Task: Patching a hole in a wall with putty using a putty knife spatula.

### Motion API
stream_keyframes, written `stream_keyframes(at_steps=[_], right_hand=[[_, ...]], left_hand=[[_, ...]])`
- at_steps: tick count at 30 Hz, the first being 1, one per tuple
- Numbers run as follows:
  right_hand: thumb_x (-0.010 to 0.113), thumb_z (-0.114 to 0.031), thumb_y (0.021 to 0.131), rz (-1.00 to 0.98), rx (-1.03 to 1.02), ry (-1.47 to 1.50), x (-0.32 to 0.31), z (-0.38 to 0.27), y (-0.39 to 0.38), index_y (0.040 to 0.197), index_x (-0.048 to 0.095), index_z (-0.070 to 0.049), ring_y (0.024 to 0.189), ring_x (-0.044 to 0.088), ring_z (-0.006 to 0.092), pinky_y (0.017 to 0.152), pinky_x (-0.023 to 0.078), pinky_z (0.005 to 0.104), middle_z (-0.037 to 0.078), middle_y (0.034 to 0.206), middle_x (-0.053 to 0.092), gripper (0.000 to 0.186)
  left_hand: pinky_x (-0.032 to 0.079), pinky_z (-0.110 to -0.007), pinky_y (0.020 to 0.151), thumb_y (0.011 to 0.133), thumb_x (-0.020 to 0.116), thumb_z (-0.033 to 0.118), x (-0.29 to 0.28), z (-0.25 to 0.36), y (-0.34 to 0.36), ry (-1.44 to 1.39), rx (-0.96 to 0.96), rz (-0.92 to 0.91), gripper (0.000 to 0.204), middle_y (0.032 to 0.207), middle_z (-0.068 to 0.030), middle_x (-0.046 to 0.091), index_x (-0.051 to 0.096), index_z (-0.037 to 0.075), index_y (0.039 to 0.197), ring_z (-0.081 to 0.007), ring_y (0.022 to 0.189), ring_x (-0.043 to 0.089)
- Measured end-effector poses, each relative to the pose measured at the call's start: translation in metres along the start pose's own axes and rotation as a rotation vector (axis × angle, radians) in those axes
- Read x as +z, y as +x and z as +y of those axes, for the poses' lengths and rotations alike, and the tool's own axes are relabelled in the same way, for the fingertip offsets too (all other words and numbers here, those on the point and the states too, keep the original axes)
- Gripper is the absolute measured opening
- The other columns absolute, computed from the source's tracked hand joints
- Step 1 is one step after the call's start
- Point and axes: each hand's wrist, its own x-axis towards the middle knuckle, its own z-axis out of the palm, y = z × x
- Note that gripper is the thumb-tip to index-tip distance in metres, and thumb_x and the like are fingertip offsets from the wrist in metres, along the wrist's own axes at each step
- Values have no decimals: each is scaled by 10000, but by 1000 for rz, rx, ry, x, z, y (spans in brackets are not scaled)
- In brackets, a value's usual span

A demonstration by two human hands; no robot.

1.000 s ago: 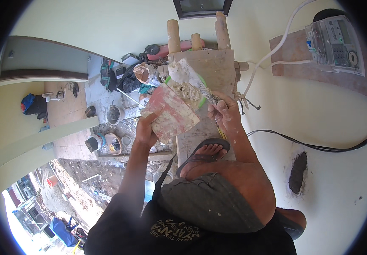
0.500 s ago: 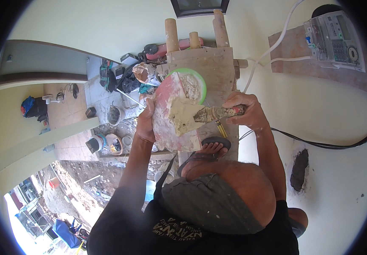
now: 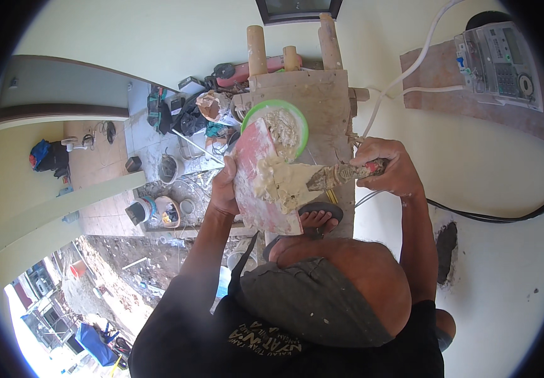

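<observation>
Right of the bowl, we wrap our right hand round the trowel, its long axis pointing left along the bowl's near side, paste on its blade over the board our left hand grips by the edge.

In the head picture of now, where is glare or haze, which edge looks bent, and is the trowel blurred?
Head view: glare washes out the sunlit ground at lower left; pale haze veils the left sleeve; the brown frame at upper left bows; the trowel shows no strong blur.
</observation>
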Motion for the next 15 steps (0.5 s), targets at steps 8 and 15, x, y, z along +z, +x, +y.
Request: stream_keyframes(at_steps=[8, 15], right_hand=[[742, 84, 544, 7, -27, 0, -3, 2, -4, 937, 723, -37, 744, 569, 129, 683, 438, 265, 52, 819, 615, 412], [783, 0, 574, 132, 52, 30, -23, 6, -14, 948, 704, 12, 706, 562, 106, 646, 445, 252, 52, 814, 635, 383]], left_hand=[[431, -448, 1004, 892, 539, 531, -5, 1, -4, -21, -17, -20, 736, 1315, -136, 528, 339, 55, 1417, -284, 1169, 544], [469, -437, 948, 935, 496, 484, -7, 28, -1, -197, 155, -190, 587, 1158, -148, 606, 463, 19, 1292, -274, 1130, 562]])
